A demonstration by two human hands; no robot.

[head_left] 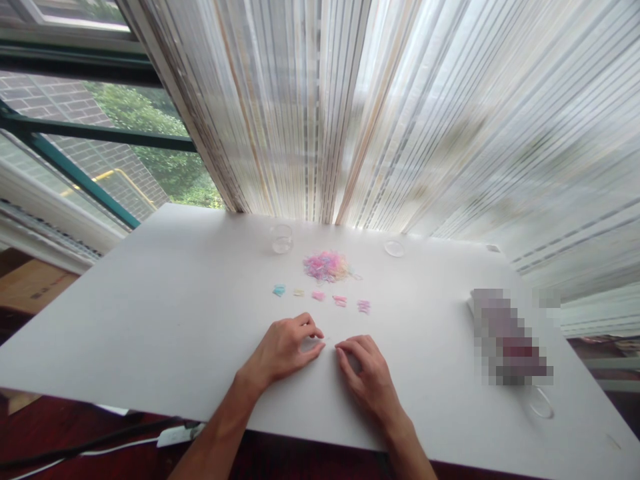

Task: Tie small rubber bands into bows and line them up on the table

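A heap of small pastel elastic bands (327, 266) lies on the white table (150, 320). Nearer to me is a row of small colour-sorted groups: blue bands (279, 290), yellow bands (299, 293), pink bands (318, 296), coral-pink bands (340, 301) and purple bands (363, 307). Below the row, my left hand (293, 343) rests on its side, thumb and index tips slightly apart. Facing it, my right hand (367, 373) has thumb and index fingertips drawn together. Anything in that pinch is too small to make out. A faint speck shows between the hands.
Behind the heap stand a clear round container (282, 240) and, to its right, a clear round lid (395, 249). A blurred-out object (510, 340) with a pale loop lies at the right. A striped curtain (310, 120) hangs along the far table edge.
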